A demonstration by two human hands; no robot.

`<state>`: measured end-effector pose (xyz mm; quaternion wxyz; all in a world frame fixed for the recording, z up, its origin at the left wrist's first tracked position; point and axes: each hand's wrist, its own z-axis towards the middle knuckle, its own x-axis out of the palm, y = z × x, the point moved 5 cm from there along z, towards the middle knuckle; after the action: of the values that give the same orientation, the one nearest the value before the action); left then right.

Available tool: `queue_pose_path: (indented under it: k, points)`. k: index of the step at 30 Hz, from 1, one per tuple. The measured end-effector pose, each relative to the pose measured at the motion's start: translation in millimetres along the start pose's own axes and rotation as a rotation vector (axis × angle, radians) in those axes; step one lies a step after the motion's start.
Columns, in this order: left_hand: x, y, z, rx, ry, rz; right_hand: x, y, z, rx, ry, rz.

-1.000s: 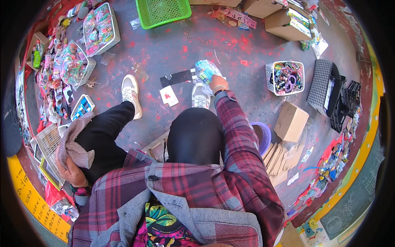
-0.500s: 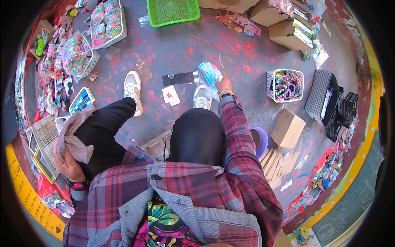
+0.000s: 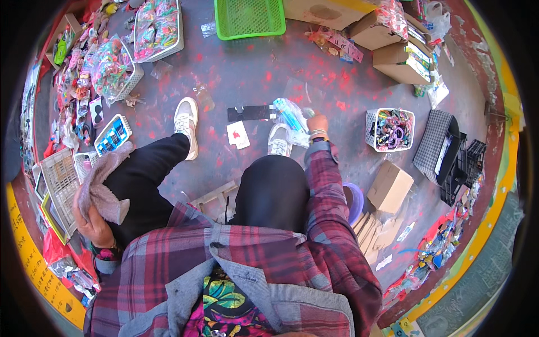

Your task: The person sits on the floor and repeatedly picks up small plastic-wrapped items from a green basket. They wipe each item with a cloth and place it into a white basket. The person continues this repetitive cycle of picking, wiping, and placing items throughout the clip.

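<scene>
My left hand is closed around a dusty-pink cloth, which drapes over my left thigh. My right hand reaches down past my right knee with its fingers curled together. At its fingertips is something small and greyish that I cannot make out. Just left of that hand, a clear plastic packet with blue and white contents lies over the toe of my right shoe. Beside the packet are a black strip of card and a white card with a red mark.
Ahead stands a green plastic basket. White baskets of colourful packets line the left. On the right are a basket of hair ties, a grey checked box, a cardboard box and a purple bucket.
My right hand has drawn a little right and nearer, away from the top of the packet. The packet now lies more slanted. My left hand still holds the cloth.
</scene>
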<state>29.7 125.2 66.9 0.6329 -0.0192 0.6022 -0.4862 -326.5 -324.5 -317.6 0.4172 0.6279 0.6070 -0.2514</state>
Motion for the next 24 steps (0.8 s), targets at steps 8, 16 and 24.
queue_pose_path:
  k: [8,16,24]
  points:
    - [-4,6,-2,0.018,-0.024,0.049,27,2,-46,-0.232,0.210,-0.659]
    - [-6,11,-3,-0.040,-0.018,0.007,31,81,-10,-0.295,0.186,-0.447]
    - [-6,9,-2,-0.047,0.004,-0.003,52,56,-18,-0.491,0.597,-0.563]
